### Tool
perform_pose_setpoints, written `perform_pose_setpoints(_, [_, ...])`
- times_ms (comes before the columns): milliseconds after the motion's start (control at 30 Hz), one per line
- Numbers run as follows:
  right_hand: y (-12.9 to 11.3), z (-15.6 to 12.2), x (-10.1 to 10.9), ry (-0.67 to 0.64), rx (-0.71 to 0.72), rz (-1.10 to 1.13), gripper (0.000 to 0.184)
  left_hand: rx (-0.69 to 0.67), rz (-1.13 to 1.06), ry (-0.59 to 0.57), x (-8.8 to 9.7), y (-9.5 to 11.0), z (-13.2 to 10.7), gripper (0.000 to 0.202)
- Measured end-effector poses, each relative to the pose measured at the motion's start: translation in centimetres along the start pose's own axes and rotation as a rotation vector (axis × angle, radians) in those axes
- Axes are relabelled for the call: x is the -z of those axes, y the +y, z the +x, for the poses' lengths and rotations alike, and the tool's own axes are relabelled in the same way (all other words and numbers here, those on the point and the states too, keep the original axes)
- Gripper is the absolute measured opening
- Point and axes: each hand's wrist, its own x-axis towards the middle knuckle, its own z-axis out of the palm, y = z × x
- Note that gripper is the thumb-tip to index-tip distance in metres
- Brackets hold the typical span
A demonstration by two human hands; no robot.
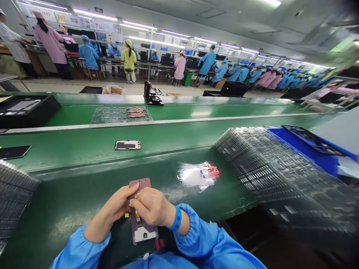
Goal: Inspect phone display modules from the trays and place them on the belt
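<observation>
A phone screen panel point(143, 228) with a pinkish-brown back lies in front of me, its far end tilted slightly left. My left hand point(120, 204) is closed around its left edge, thumb on top. Over the middle of the panel, my right hand point(153, 206) is closed with thumb and fingers pinched together; whatever is between the fingertips is hidden. A gold-coloured flex cable point(138, 219) shows beside the right hand. A yellow tab point(126, 215) sticks out at the left edge, and red tabs point(159, 244) show by the near end.
Right of my hands lies a pile of clear film pieces with red tabs point(199, 175). Stacked clear plastic trays point(269, 168) stand at right beside a blue bin point(303, 149), more trays point(14, 198) at left. A phone frame point(127, 145) lies on the green conveyor belt point(174, 138).
</observation>
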Motion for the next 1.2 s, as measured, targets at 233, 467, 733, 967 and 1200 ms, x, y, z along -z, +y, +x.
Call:
perform_pose_setpoints(233, [-1.9, -1.3, 7.0, 0.499, -0.058, 0.207, 0.018, -0.127, -0.096, 0.327, 3.5, 2.8, 4.4, 0.008])
perform_pose_setpoints(467, [7.6, -7.5, 11.6, 0.653, -1.219, -0.063, 0.023, -0.166, -0.106, 0.347, 3.8, 4.9, 2.5, 0.014])
perform_pose_setpoints(733, [14.9, -13.9, 10.5, 0.497, -1.617, -0.235, 0.017, -0.235, -0.025, 0.278, 1.5, 7.2, 1.0, 0.024])
perform_pose_setpoints(967, [12.2, -8.9, 5.4, 0.382, -1.443, 0.279, 0.041, -0.241, 0.048, 0.147, -2.1, 7.5, 1.3, 0.009])
perform_pose_setpoints(1200, [7.1, -3.1, -2.9, 0.124, -1.084, 1.590, 0.100, -0.446, 0.713, -0.219, -4.7, 6.0, 5.8, 0.054])
